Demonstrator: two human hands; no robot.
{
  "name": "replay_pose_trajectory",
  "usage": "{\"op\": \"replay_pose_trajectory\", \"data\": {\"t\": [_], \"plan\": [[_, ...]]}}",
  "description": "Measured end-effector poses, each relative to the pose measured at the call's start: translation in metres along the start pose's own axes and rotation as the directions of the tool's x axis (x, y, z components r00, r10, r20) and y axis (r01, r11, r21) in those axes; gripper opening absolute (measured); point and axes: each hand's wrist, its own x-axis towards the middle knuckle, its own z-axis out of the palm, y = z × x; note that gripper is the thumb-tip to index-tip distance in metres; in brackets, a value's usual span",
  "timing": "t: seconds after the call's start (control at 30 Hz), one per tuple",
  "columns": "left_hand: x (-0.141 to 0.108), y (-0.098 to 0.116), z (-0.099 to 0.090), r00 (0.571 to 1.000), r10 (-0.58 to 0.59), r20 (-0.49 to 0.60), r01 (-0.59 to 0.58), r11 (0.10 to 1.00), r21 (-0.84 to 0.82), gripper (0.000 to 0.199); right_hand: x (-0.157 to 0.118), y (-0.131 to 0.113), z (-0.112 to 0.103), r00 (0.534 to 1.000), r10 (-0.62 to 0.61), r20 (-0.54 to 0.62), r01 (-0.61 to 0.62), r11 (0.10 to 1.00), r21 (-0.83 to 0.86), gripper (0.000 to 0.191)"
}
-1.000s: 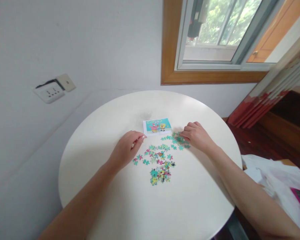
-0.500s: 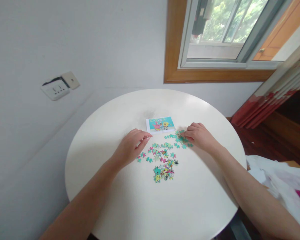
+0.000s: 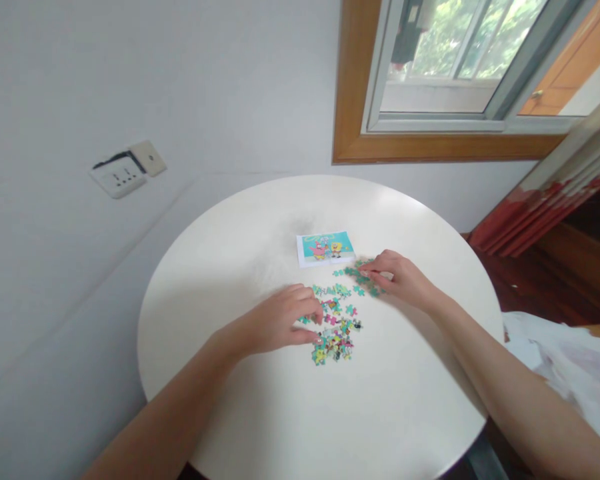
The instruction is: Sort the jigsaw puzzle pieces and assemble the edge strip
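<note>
Small jigsaw puzzle pieces lie in loose groups at the middle of the table. My left hand (image 3: 291,319) reaches over the left side of them, thumb and fingers spread apart, covering some. Its thumb tip is at the edge of the mixed yellow and pink heap of puzzle pieces (image 3: 337,343). At the group of green puzzle pieces (image 3: 360,290), my right hand (image 3: 399,277) has its thumb and fingertips drawn together; what is between them is too small to make out. Behind the pieces lies a picture box (image 3: 326,249) with cartoon figures on a turquoise ground.
All this rests on a round white table (image 3: 260,413) against a white wall. A wall socket (image 3: 119,176) is at the left, and a wood-framed window (image 3: 360,150) is beyond the table. White plastic bags (image 3: 555,360) and a red-and-cream curtain (image 3: 525,213) are at the right.
My left hand has moved toward me and right, from beside the box to the mixed heap, and its fingers have spread. My right hand stays at the green pieces. The view has shifted slightly.
</note>
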Motion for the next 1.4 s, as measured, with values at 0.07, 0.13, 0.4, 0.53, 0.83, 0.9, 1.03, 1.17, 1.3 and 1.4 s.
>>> {"op": "replay_pose_trajectory", "data": {"t": [0.07, 0.13, 0.4, 0.53, 0.83, 0.9, 1.03, 1.17, 1.3, 1.4], "plan": [[-0.001, 0.001, 0.001, 1.000, -0.004, 0.012, 0.004, 1.000, -0.005, 0.019, 0.000, 0.001, 0.003, 1.000, 0.014, -0.008, -0.014, 1.000, 0.022, 0.027], [-0.001, 0.002, 0.002, 1.000, -0.002, 0.024, 0.002, 1.000, 0.003, 0.018, -0.001, 0.001, 0.005, 1.000, 0.018, -0.002, -0.018, 0.999, 0.032, 0.026], [-0.002, 0.012, 0.007, 0.997, 0.022, 0.074, -0.023, 1.000, 0.012, 0.006, 0.000, -0.005, 0.006, 1.000, -0.004, 0.030, 0.003, 0.999, 0.037, 0.027], [-0.002, 0.014, 0.009, 0.997, 0.032, 0.066, -0.033, 0.999, 0.016, 0.006, 0.001, -0.007, 0.008, 0.999, -0.025, 0.028, 0.024, 0.999, 0.043, 0.028], [0.000, 0.012, 0.011, 0.997, 0.049, 0.066, -0.049, 0.999, 0.001, 0.006, 0.002, -0.014, 0.013, 0.994, -0.109, -0.002, 0.109, 0.990, 0.091, 0.025], [0.003, 0.009, 0.011, 0.997, 0.025, 0.078, -0.024, 1.000, -0.008, 0.015, 0.003, -0.019, 0.013, 0.989, -0.148, -0.009, 0.148, 0.980, 0.131, 0.023], [0.007, 0.005, 0.011, 0.994, -0.111, 0.023, 0.112, 0.991, -0.074, 0.018, 0.004, -0.036, 0.015, 0.974, -0.222, 0.033, 0.205, 0.938, 0.281, 0.018], [0.008, 0.005, 0.013, 0.981, -0.194, -0.019, 0.185, 0.957, -0.222, 0.022, 0.003, -0.052, 0.019, 0.973, -0.216, 0.080, 0.167, 0.902, 0.398, 0.016], [0.009, 0.007, 0.015, 0.976, -0.214, -0.049, 0.192, 0.939, -0.284, 0.028, 0.003, -0.057, 0.022, 0.981, -0.176, 0.081, 0.127, 0.900, 0.416, 0.019], [0.010, 0.008, 0.018, 0.967, -0.238, -0.086, 0.202, 0.931, -0.304, 0.029, 0.002, -0.057, 0.024, 0.981, -0.173, 0.083, 0.125, 0.903, 0.410, 0.018]]}}
